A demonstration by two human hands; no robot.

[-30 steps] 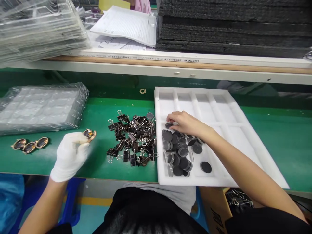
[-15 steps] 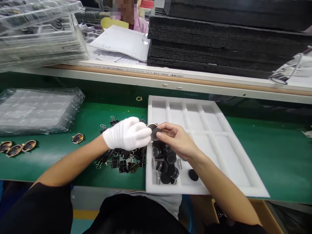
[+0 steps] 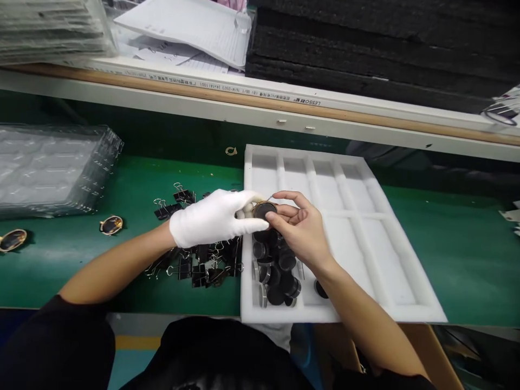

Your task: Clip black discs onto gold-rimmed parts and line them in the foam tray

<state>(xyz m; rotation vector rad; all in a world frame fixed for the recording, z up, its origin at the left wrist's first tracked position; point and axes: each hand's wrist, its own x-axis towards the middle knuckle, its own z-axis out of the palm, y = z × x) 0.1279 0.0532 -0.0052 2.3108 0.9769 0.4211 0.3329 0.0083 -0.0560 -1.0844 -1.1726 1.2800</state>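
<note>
My left hand, in a white glove, grips the left side of a round dark piece with a gold-coloured rim. My bare right hand pinches the same piece from the right, with the index finger at its upper edge. Both hands are over the left part of a white foam tray. Below them, several black round discs with clear edges fill the tray's near left compartment. Black binder clips lie in a heap left of the tray, partly under my left hand.
Clear plastic trays are stacked at the left. Oval gold-rimmed pieces lie nearer me. A shelf edge runs across the back, bearing papers and a black foam stack. One disc lies by my right forearm.
The view has tilted down and shifted. My left fingers have spread around the rimmed piece, and my right index finger has lifted to its upper edge. The black disc is now against the piece.
</note>
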